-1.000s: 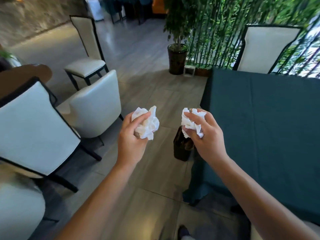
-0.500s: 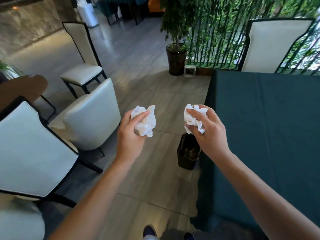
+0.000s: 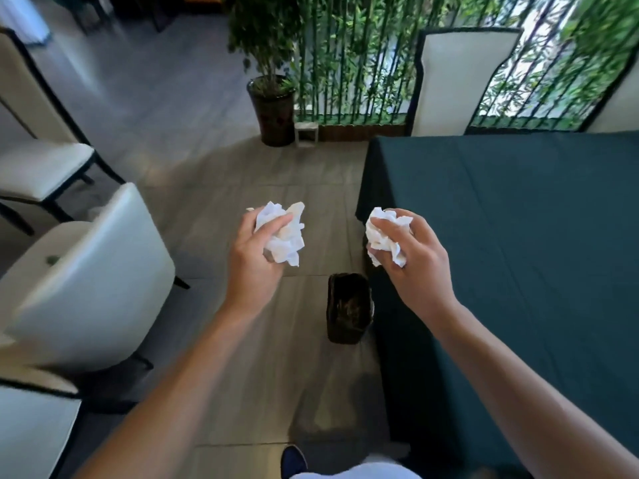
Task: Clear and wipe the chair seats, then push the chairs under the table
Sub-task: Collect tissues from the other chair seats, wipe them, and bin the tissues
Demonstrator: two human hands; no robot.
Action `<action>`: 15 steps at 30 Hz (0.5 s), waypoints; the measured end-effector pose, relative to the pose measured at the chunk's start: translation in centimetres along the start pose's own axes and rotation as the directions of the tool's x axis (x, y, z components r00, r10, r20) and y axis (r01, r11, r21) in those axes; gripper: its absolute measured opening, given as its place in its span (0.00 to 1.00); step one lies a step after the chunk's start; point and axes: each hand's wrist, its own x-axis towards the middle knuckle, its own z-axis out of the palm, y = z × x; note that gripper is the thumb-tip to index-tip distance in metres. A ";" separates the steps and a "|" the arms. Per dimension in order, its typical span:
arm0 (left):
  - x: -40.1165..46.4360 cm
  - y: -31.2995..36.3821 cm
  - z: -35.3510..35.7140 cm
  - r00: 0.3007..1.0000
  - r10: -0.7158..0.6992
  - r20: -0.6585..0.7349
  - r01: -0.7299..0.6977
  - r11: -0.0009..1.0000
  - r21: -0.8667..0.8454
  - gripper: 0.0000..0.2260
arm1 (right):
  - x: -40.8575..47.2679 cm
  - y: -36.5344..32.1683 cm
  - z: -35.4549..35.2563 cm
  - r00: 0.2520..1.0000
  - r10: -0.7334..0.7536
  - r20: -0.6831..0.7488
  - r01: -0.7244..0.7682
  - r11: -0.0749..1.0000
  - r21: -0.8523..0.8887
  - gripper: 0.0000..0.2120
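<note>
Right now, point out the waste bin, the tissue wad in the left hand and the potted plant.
waste bin [image 3: 350, 307]: head view, on its dark front wall.
tissue wad in the left hand [image 3: 285, 233]: head view, on the crumpled white middle.
potted plant [image 3: 273, 112]: head view, on the dark pot's side.

Daylight enters from the far side, through the bamboo screen [image 3: 349, 63] and the bright gaps at the top right corner, which are washed out to near white. The grey floor [image 3: 166, 98] toward the far left carries a pale sheen. The dark green tablecloth [image 3: 518, 236] reads flat and dim, and shadow pools along its near left edge, around the dark bin [image 3: 349, 307]. The white chairs [image 3: 86, 278] at the left edge are smeared by motion blur. Both crumpled tissues [image 3: 285, 233] are bright but keep their creases. Wide-angle distortion bends the chair backs and stretches the forearms toward the bottom corners
</note>
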 end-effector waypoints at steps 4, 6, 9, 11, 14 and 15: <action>3.6 -2.1 2.7 0.998 0.048 0.044 -0.047 0.999 -0.012 0.25 | 2.4 2.2 1.2 0.999 0.010 -0.047 -0.013 0.998 -0.069 0.21; 5.3 -3.2 4.7 0.997 0.044 0.060 -0.044 0.999 -0.001 0.26 | 3.8 4.1 1.7 0.999 0.010 -0.051 -0.014 0.997 -0.080 0.20; 7.8 -5.0 7.6 0.995 0.058 0.084 -0.062 0.997 0.052 0.26 | 6.6 7.5 2.8 1.000 -0.001 -0.030 -0.001 0.997 -0.071 0.18; 9.7 -5.7 9.3 0.991 0.090 0.102 -0.099 0.992 0.081 0.24 | 8.6 9.6 3.7 0.999 -0.015 -0.034 0.012 0.994 -0.108 0.20; 12.8 -6.9 11.4 0.989 0.093 0.111 -0.109 0.984 0.141 0.22 | 11.2 12.5 4.8 0.999 -0.022 -0.048 0.017 0.994 -0.109 0.21; 13.8 -7.2 12.1 0.990 0.090 0.112 -0.107 0.982 0.154 0.23 | 11.9 13.4 5.2 0.998 -0.029 -0.047 0.025 0.995 -0.102 0.20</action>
